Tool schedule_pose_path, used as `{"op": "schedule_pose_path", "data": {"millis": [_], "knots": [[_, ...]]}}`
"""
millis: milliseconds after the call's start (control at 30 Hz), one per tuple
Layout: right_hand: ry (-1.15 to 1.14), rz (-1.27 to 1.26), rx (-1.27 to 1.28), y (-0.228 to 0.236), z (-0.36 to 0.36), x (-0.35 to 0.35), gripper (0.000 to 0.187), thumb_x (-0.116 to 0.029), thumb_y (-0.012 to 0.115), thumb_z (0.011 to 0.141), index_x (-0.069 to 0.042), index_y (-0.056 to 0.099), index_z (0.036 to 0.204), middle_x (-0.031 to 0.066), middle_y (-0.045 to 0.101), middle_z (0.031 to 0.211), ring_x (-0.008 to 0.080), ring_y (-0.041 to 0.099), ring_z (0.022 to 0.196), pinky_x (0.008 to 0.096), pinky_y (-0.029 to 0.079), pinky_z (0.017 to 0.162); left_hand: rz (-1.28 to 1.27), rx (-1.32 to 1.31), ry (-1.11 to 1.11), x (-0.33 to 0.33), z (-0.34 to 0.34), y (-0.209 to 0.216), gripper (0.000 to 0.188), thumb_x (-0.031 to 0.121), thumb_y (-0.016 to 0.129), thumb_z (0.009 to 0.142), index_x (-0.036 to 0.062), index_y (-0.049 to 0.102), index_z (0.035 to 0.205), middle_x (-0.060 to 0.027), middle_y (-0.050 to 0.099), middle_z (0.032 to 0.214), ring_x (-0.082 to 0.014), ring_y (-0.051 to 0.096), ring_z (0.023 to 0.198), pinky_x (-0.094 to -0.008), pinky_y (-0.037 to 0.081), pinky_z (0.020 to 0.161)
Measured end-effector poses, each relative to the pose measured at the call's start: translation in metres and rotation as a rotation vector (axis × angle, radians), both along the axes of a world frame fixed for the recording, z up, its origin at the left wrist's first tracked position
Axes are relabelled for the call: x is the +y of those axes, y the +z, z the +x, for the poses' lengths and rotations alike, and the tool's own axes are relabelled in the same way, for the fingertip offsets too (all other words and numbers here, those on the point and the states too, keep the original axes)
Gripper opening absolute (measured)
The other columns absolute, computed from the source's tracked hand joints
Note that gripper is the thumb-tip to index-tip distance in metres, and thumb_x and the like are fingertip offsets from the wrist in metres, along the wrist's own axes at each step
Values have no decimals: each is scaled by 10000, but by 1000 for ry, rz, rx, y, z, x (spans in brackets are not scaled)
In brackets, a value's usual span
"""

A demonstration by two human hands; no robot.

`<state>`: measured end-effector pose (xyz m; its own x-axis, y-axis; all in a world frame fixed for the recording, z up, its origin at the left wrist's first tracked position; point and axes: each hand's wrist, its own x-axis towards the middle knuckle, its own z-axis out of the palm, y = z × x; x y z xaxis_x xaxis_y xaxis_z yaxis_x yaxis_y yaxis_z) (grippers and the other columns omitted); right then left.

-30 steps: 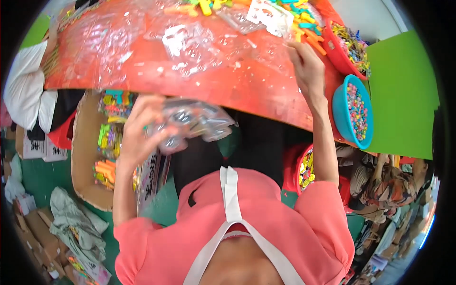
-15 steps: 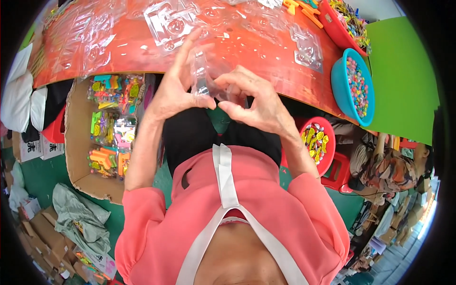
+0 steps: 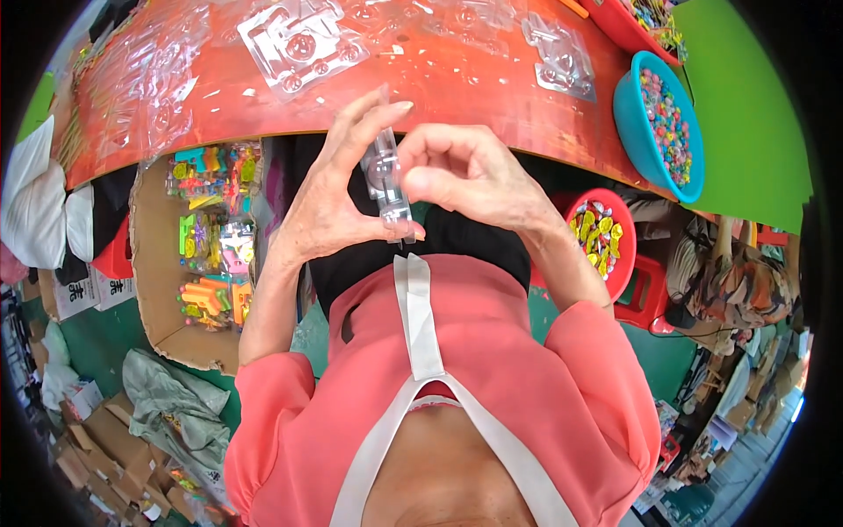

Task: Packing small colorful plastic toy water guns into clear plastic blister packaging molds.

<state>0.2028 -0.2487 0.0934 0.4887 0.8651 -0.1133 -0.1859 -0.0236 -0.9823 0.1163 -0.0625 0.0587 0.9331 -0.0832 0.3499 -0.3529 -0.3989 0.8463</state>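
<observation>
My left hand (image 3: 338,189) grips a clear plastic blister shell (image 3: 385,171) edge-on, thumb at its lower end and fingers at its upper end. The shell stands above my lap, just off the table's front edge. Close against its right side is my right hand (image 3: 470,176), with curled fingers and the thumb bent in. Whatever its fingertips may pinch is hidden or too transparent to make out. On the red table (image 3: 457,97) ahead lie more clear blister shells, one (image 3: 299,44) at centre left and another (image 3: 559,57) to the right.
At my left, a cardboard box (image 3: 158,299) holds bagged colourful toys. A turquoise basin (image 3: 625,114) of small wrapped balls stands at the table's right edge. Below it, a red bucket (image 3: 629,233) contains yellow-wrapped pieces. Clear plastic bags (image 3: 140,79) cover the table's left side.
Both hands have come slightly nearer my body. The blister shell has turned edge-on in my left hand. My right fingers have curled in more beside it.
</observation>
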Motion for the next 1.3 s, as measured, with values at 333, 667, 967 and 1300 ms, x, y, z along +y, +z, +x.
{"op": "schedule_pose_path", "data": {"millis": [333, 667, 967, 1300], "knots": [[87, 34, 108, -13, 2, -1, 190, -213, 710, 901, -36, 659, 948, 0, 660, 791, 32, 526, 658, 204, 407, 572, -155, 6, -47, -4, 1, -15, 1082, 299, 964, 471, 150, 463, 1418, -185, 351, 1502, -349, 326, 1417, -489, 331, 1122], [73, -25, 110, -6, 2, -4, 246, -250, 715, 885, -32, 658, 986, 16, 666, 871, 62, 578, 737, 221, 454, 629, -113, -27, -45, -3, 2, -15, 1083, 274, 965, 462, 152, 470, 1417, -188, 356, 1498, -359, 327, 1414, -495, 340, 1117], [95, 69, 164, -20, 1, -4, 276, -269, 726, 890, -30, 651, 1007, 27, 662, 913, 77, 569, 736, 236, 472, 643, -143, -1, -53, -5, -1, -19, 1107, 273, 967, 448, 153, 461, 1425, -179, 368, 1493, -354, 316, 1421, -500, 324, 1126], [126, 93, 182, -20, 8, -2, 199, -197, 679, 910, -24, 650, 1003, 36, 679, 890, 80, 588, 734, 227, 468, 651, -227, -9, -71, -3, 6, -23, 1116, 298, 966, 433, 151, 466, 1420, -159, 367, 1504, -347, 324, 1418, -499, 326, 1121]]}}
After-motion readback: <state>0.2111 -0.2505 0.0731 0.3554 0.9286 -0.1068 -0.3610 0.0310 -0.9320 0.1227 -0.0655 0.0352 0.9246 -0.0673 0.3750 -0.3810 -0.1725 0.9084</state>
